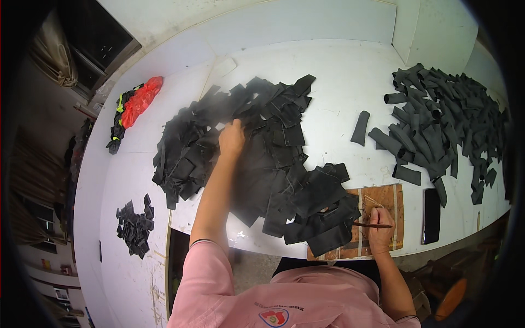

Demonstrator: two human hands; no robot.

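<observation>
**Loose Black Fabric Pieces point(262, 158): Position and Hand State**

The pieces lie flat and overlapping in a broad, irregular heap at the middle of the white counter point(339, 71). The near right end of the heap overlaps a worn brown board point(395, 210) at the counter's front edge.

Left hand point(232, 138): reaches over the heap, fingers drawn together and pointing down. Whether a piece is gripped cannot be determined.

Right hand point(381, 229): closed around a thin dark rod point(362, 224) above the board. The rod's left end meets the edge of the nearest pieces.

Surrounding items:
- Black phone-like slab point(431, 216): just right of the board.
- Dark fabric tubes point(432, 128): large pile at the right.
- Single tube point(360, 128): between the heap and that pile, apart from both.
- Small pile of black pieces point(134, 229): left of the heap.
- Red plastic bag point(143, 102): far left, beside a black and yellow-green bundle point(116, 131).
</observation>
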